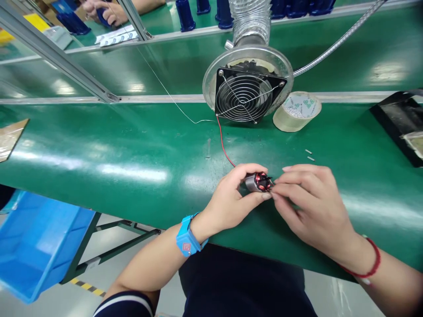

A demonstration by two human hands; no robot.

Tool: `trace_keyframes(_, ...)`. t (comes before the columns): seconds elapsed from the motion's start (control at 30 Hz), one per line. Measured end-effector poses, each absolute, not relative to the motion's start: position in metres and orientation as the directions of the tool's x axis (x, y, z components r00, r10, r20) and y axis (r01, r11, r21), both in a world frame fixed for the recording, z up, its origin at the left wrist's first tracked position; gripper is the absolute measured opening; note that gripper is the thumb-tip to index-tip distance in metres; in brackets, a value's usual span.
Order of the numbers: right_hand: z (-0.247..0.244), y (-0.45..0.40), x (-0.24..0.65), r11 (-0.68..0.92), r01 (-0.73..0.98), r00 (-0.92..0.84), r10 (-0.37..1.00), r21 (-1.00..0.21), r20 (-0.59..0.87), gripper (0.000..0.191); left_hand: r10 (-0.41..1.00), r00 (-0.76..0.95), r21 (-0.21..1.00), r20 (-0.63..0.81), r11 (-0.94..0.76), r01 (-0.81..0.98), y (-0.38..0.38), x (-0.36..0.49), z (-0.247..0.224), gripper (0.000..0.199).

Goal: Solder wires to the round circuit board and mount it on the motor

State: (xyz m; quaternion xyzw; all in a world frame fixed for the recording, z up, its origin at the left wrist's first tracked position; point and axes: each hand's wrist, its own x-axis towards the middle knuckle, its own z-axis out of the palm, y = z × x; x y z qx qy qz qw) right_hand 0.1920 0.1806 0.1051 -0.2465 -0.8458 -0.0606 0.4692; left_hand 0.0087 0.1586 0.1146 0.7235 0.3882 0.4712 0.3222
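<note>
My left hand (234, 191), with a blue wrist strap on its wrist, is wrapped round a small motor stator (254, 182). The stator has a grey metal shell, and red copper windings and black plastic show at its end facing right. My right hand (307, 200) is closed in a pinch at that end; what its fingertips hold, if anything, is too small to make out. A thin red wire (222, 143) runs from the fan's lower edge down to my left hand. Two tiny pale pieces (309, 155) lie on the green bench beyond my right hand.
A fume extractor fan (243, 97) with a wire guard stands ahead, beside a tape roll (295, 114). A black holder (401, 123) sits at the right. A blue crate (39, 246) is below the bench at left. Another person's hands (107, 12) are across the bench.
</note>
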Motion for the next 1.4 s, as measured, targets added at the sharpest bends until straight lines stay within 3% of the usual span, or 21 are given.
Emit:
trace_keyframes(0.1, 0.106, 0.179, 0.193, 0.845, 0.531, -0.422, 0.325, -0.060, 0.846, 0.026, 0.914, 0.214, 0.934, 0.344, -0.356, 0.018, 0.159, 0.014, 0.112, 0.039)
trace_keyframes(0.2, 0.102, 0.182, 0.197, 0.857, 0.493, -0.284, 0.322, -0.150, 0.903, 0.037, 0.931, 0.157, 0.944, 0.328, -0.316, -0.097, 0.164, 0.015, 0.114, 0.041)
trace_keyframes(0.27, 0.095, 0.187, 0.200, 0.881, 0.383, -0.102, 0.339, -0.277, 0.935, 0.057, 0.931, 0.099, 0.932, 0.351, -0.336, -0.138, 0.166, 0.014, 0.116, 0.042)
trace_keyframes(0.33, 0.086, 0.192, 0.201, 0.853, 0.243, 0.003, 0.475, -0.462, 0.880, 0.071, 0.928, 0.058, 0.917, 0.368, -0.352, -0.189, 0.167, 0.013, 0.118, 0.043)
trace_keyframes(0.43, 0.077, 0.195, 0.198, 0.685, 0.120, -0.173, 0.727, -0.718, 0.664, 0.074, 0.933, 0.047, 0.906, 0.357, -0.333, -0.262, 0.166, 0.012, 0.119, 0.044)
trace_keyframes(0.5, 0.077, 0.192, 0.195, 0.596, 0.030, -0.296, 0.772, -0.802, 0.562, 0.067, 0.939, 0.062, 0.902, 0.338, -0.304, -0.306, 0.164, 0.013, 0.120, 0.043)
trace_keyframes(0.73, 0.083, 0.185, 0.188, 0.487, -0.344, -0.279, 0.763, -0.803, 0.583, 0.046, 0.935, 0.149, 0.903, 0.321, -0.255, -0.345, 0.161, 0.019, 0.118, 0.040)
trace_keyframes(0.93, 0.086, 0.182, 0.187, 0.401, -0.489, -0.255, 0.784, -0.775, 0.566, 0.041, 0.936, 0.199, 0.951, 0.289, -0.257, -0.172, 0.159, 0.023, 0.109, 0.041)
trace_keyframes(1.13, 0.090, 0.182, 0.191, 0.375, -0.421, -0.210, 0.846, -0.826, 0.490, 0.032, 0.948, 0.119, 0.953, 0.295, -0.282, -0.111, 0.158, 0.024, 0.106, 0.044)
trace_keyframes(1.27, 0.095, 0.181, 0.202, 0.507, -0.087, -0.309, 0.804, -0.857, 0.507, 0.037, 0.918, 0.116, 0.924, 0.379, -0.383, 0.014, 0.159, 0.022, 0.107, 0.039)
trace_keyframes(1.4, 0.100, 0.178, 0.208, 0.649, 0.223, -0.366, 0.747, -0.727, 0.555, 0.048, 0.836, 0.175, 0.805, 0.521, -0.549, 0.225, 0.158, 0.018, 0.107, 0.038)
